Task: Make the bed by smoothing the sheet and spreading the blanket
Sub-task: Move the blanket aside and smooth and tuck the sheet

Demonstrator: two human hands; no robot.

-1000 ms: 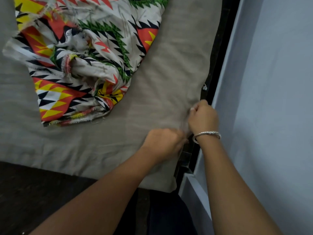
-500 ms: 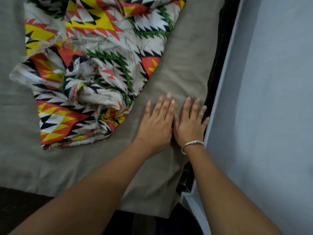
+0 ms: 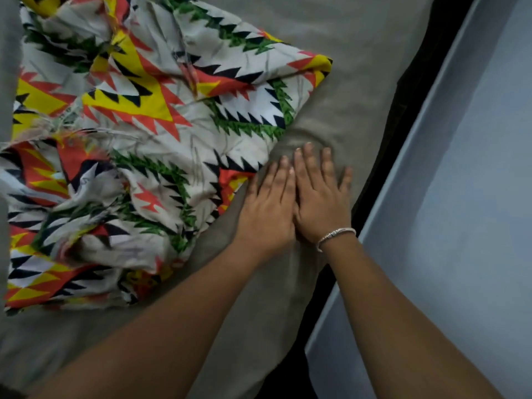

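One plain grey-beige cloth sheet (image 3: 359,67) covers the mattress and fills most of the view, from the top edge down to its hanging near edge at the bottom. It lies mostly flat along its right side. A low ripple is bunched up in it just ahead of the fingertips (image 3: 308,148).

On the sheet lies one crumpled cotton blanket (image 3: 149,133), off-white with a jagged zigzag print in yellow, orange-red, green and black. It is heaped on the left and middle of the bed in many folds. One pointed corner reaches toward the right, and frayed threads show along an edge at the left.

Two bare hands press on the sheet side by side, touching along their inner edges. The left hand (image 3: 267,208) lies palm down with straight fingers, and its outer side touches the lower right edge of the blanket. The right hand (image 3: 319,203) lies flat too, with its fingers spread and straight, near the right border of the sheet. Neither hand grips anything; both only press the cloth. Both forearms come in from the bottom of the view.

One thin silver bracelet (image 3: 335,236) circles the right wrist.

To the right of the sheet runs a narrow dark gap (image 3: 403,90), and beyond it stands a pale blue-grey wall (image 3: 475,197) with a raised ledge along its foot.
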